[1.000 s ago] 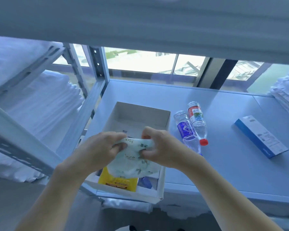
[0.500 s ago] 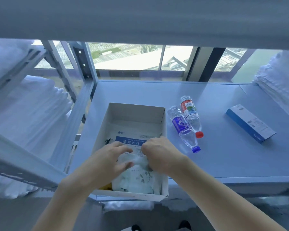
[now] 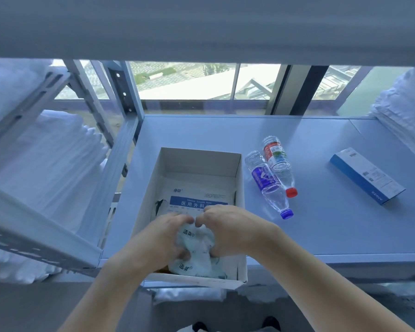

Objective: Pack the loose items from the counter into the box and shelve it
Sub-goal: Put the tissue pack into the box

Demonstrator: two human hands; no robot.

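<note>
By window (image 3: 187,80): pale-blue counter (image 3: 321,231).

A white box (image 3: 197,161) holds a white pack with a blue band (image 3: 197,203) and pale green-printed tissue packs (image 3: 197,238); right, clear bottles, one blue-labelled and blue-capped (image 3: 268,185), one red-labelled and red-capped (image 3: 279,164), and a blue-and-white carton (image 3: 367,174).

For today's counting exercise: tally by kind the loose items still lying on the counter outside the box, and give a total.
Water bottles: 2, one with a red cap and one with a blue cap
Blue and white cartons: 1
Total: 3
</note>
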